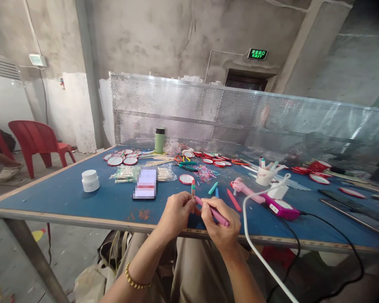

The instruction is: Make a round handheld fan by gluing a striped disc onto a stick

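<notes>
Head camera view: both hands work above the near edge of the blue-topped table (57, 198). The left hand (178, 210) is closed in a narrow pinch on a color-banded strip (193, 186), which stands upright above the fingertips. The right hand (222, 219) grips a pink marker (219, 215), its front end directed left toward the strip; contact between the two cannot be determined.

Far side of the hands: a red-rimmed round mirror (186, 179) lies just beyond the strip. Right of it lie a teal marker (213, 188), a blue marker (217, 192) and a red marker (233, 200), the red one nearest the right hand. Farther right, a white cable (244, 212) arches over the near edge and limits lateral travel, with a purple box (282, 207) behind it.

Left side: a smartphone (145, 184) lies near the left hand. A stretch of tabletop separates it from a white lidded jar (90, 181), standing well inside the near edge. A perforated metal panel (189, 109) bounds the far edge.
</notes>
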`<state>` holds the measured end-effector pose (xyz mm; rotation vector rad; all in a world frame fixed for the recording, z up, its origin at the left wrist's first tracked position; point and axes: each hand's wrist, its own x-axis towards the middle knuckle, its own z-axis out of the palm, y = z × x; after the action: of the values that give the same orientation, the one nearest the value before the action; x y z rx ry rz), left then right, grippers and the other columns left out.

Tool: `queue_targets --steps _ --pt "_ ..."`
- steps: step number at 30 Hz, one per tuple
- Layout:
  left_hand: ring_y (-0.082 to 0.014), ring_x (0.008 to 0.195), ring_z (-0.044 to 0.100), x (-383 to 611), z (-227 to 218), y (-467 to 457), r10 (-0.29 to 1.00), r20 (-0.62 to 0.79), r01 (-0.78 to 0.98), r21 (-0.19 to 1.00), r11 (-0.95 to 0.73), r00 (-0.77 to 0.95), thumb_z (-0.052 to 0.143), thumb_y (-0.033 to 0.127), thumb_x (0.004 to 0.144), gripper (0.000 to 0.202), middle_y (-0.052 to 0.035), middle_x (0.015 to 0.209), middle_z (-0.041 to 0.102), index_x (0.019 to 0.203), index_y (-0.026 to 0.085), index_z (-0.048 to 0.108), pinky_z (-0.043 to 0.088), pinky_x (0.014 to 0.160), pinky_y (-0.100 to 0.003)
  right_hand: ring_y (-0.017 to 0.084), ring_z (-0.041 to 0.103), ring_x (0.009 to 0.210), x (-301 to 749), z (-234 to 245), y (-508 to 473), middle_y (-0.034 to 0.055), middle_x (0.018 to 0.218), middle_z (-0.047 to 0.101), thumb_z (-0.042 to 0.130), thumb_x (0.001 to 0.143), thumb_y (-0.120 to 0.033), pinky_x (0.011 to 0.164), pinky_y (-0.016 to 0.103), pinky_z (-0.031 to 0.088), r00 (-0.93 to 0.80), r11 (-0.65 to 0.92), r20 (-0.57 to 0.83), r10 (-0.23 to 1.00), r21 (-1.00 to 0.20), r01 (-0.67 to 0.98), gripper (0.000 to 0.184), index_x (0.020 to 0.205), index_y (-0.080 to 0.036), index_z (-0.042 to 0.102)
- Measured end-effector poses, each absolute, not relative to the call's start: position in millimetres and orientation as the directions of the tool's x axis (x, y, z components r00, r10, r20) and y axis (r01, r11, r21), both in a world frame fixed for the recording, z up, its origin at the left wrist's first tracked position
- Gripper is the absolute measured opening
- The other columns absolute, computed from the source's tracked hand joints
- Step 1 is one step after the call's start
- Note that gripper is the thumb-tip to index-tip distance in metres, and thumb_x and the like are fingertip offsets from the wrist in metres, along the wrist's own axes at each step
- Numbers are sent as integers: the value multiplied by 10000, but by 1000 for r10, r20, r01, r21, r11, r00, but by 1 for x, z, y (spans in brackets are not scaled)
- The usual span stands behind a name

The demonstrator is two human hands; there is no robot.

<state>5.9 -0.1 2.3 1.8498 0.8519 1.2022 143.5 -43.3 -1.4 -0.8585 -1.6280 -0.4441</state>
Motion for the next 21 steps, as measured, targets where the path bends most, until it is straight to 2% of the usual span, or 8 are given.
queue_targets --steps 9,16,21 --pt "-127 546 581 6 2 0 848 401 131 874 -467 348 473 350 915 314 -13 625 669 687 174 596 377 528 -215 145 664 628 144 -2 -44 6 751 701 586 893 -154 603 258 552 5 647 958 288 -199 736 91 902 -217 651" --pt "-139 574 592 6 2 1 845 419 143 863 -484 332 472 335 908 328 7 540 599 627 187 553 394 551 -214 128 647 621 143 -1 -44 1 761 692 583 887 -117 614 252 536 -50 661 959 279 -154 734 121 923 -219 638" --pt "-140 578 588 6 2 0 843 423 140 862 -488 333 474 323 907 315 13 524 583 638 185 565 398 570 -217 127 652 624 143 -2 -44 0 757 694 585 886 -120 606 243 536 -33 650 957 289 -171 741 112 913 -214 640"
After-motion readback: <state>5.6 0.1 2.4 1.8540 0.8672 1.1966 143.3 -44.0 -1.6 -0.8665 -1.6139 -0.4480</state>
